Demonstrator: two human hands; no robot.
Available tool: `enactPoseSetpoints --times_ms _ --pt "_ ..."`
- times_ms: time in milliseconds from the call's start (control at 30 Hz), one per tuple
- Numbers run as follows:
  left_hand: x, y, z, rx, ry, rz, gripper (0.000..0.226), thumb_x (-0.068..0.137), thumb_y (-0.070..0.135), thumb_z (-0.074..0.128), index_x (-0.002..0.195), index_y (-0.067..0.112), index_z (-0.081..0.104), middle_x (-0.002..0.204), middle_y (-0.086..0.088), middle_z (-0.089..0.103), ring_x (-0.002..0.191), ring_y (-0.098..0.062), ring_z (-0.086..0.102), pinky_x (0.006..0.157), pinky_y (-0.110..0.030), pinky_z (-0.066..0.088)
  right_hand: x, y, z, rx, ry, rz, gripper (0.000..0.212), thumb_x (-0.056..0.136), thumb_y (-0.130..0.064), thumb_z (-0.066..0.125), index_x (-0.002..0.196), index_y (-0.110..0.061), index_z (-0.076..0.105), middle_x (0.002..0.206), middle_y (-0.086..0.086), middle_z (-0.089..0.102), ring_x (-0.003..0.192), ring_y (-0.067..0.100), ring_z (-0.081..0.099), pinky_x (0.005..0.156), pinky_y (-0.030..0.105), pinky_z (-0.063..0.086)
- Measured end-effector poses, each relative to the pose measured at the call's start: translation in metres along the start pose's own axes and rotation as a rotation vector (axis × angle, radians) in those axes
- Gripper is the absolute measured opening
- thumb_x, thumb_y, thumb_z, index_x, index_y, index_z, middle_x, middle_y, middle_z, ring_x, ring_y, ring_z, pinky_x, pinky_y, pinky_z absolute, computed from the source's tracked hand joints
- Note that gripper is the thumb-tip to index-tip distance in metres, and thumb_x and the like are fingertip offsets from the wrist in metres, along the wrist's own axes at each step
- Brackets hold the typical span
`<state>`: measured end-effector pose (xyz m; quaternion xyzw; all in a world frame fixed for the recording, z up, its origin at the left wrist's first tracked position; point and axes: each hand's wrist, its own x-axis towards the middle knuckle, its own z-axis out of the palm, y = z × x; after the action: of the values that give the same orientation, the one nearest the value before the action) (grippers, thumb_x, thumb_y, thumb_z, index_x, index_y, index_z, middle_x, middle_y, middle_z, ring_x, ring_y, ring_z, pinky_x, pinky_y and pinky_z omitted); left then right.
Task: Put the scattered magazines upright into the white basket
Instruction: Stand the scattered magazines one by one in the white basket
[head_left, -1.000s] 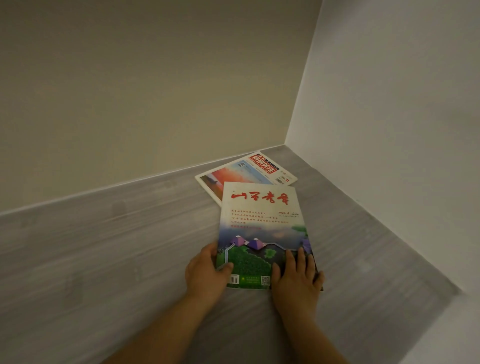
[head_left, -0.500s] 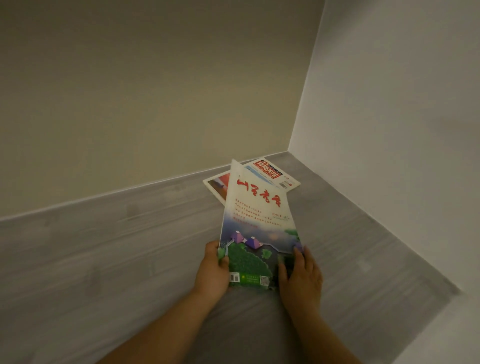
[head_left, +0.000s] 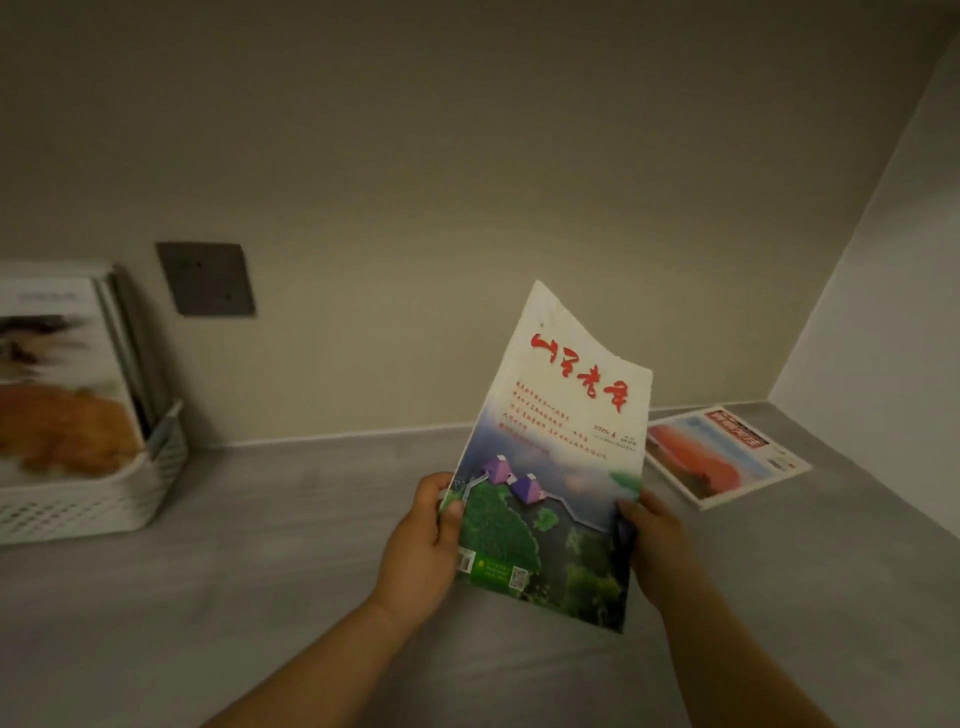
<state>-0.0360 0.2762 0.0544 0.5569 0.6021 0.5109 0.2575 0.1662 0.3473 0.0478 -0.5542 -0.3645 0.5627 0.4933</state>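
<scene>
While the white basket (head_left: 93, 499) sits at far left w/ several upright magazines (head_left: 57, 374) standing in it, a dark wall plate (head_left: 205, 279) is on the wall just right of them. Mid-frame, the left hand (head_left: 421, 545) grips the green-cover magazine (head_left: 556, 467) at its lower left edge, thumb on the cover, fingers curled behind. The mag is held up over the grey countertop (head_left: 270, 545), tilted, top edge bent. The right hand (head_left: 654, 545) pinches its lower right edge, forearm angling in from below. Further right, an orange-cover magazine (head_left: 722, 454) lies flat near the corner, apart from both hands.

Bare counter (head_left: 311, 545) between white basket (head_left: 78, 509) (part full) and flat magazine (head_left: 727, 457)
</scene>
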Motion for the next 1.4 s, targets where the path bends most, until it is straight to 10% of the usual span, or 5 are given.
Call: enactPoseSetpoints --times_ms 133,367,533,1067,1400 --pt "-0.004 -0.038 -0.108 0.045 0.129 -0.013 0.014 0.093 0.016 0.037 0.099 0.028 0.041 0.077 0.009 0.056 0.074 -0.017 0.055 0.068 -0.029 0.043 -0.035 -0.002 0.118 0.054 -0.048 -0.072 0.018 0.089 0.002 0.042 0.103 0.0 0.053 0.075 0.007 0.057 0.052 0.013 0.06 0.041 0.012 0.047" --pt "0.011 -0.1 -0.272 0.064 0.275 -0.126 0.036 0.088 0.009 0.047 0.123 0.017 0.043 0.096 0.0 0.057 0.085 -0.02 0.055 0.076 -0.03 0.043 -0.095 0.0 0.285 0.024 -0.292 -0.228 0.017 0.088 0.003 0.042 0.086 -0.008 0.055 0.076 0.006 0.06 0.066 0.019 0.058 0.055 0.023 0.053" --pt "0.024 -0.118 -0.348 0.048 0.321 -0.196 0.035 0.083 0.004 0.054 0.115 0.013 0.043 0.102 -0.001 0.053 0.091 -0.018 0.048 0.08 -0.031 0.038 -0.118 0.001 0.348 -0.198 -0.432 -0.257 0.015 0.087 0.005 0.045 0.087 -0.008 0.052 0.034 -0.002 0.047 0.031 0.006 0.041 0.038 0.017 0.039" --pt "0.072 -0.145 -0.493 0.075 0.695 -0.217 0.019 0.079 0.001 0.06 0.097 -0.004 0.06 0.096 -0.019 0.064 0.085 -0.026 0.057 0.074 -0.03 0.039 -0.113 0.003 0.508 -0.323 -0.37 -0.48 0.018 0.081 0.006 0.056 0.098 0.006 0.063 0.086 0.006 0.062 0.05 0.0 0.056 0.045 0.003 0.045" --pt "0.086 -0.195 -0.5 0.291 0.494 -0.376 0.015 0.08 0.003 0.059 0.092 -0.006 0.063 0.099 -0.027 0.066 0.088 -0.035 0.06 0.075 -0.036 0.044 -0.089 0.036 0.531 -0.581 -0.302 -0.343 0.014 0.08 0.005 0.053 0.089 0.01 0.062 0.095 0.018 0.065 0.086 0.031 0.059 0.077 0.034 0.05"
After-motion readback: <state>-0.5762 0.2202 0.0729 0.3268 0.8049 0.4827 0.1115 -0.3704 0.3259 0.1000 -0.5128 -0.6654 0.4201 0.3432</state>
